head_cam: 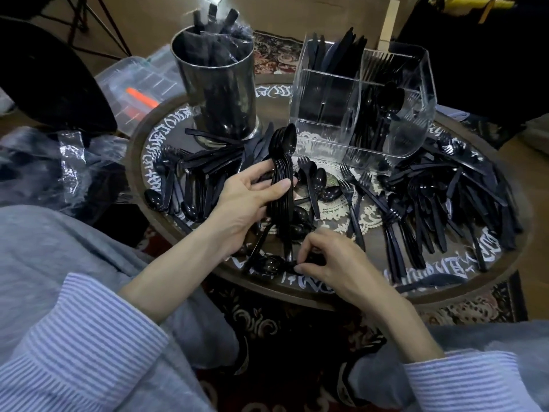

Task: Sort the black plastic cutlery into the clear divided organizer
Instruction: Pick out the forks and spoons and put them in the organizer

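Spoons (283, 173) nested in a tall stack sit in the left hand (248, 200), fingers and thumb curled round the handles at centre frame, bowls pointing up toward the organizer (361, 105). The right hand (335, 260), lower centre, pinches another spoon (269, 264) lying at the near edge of the round tray (445, 295).

Risk, as I judge it: the stack is long and held only about its middle, so adding one more one-handed could fan the handles and spill the lot back into the loose pile. The pinched spoon lies close to the tray's rim and could slide off onto the carpet (261, 319) if the pinch slips. Carrying the stack up to the organizer, an elbow or sleeve could sweep the forks (353, 188) just right of centre.

Counts: two hands; one clear organizer in the upper right, with three compartments that I can make out, knives (335, 55) standing at the back, spoons in the right one, the front left nearly empty; one metal cylinder (217, 84) at upper centre holding wrapped cutlery. Loose forks near centre number about four; the heaps at left and right are too tangled to count, as is the stack.
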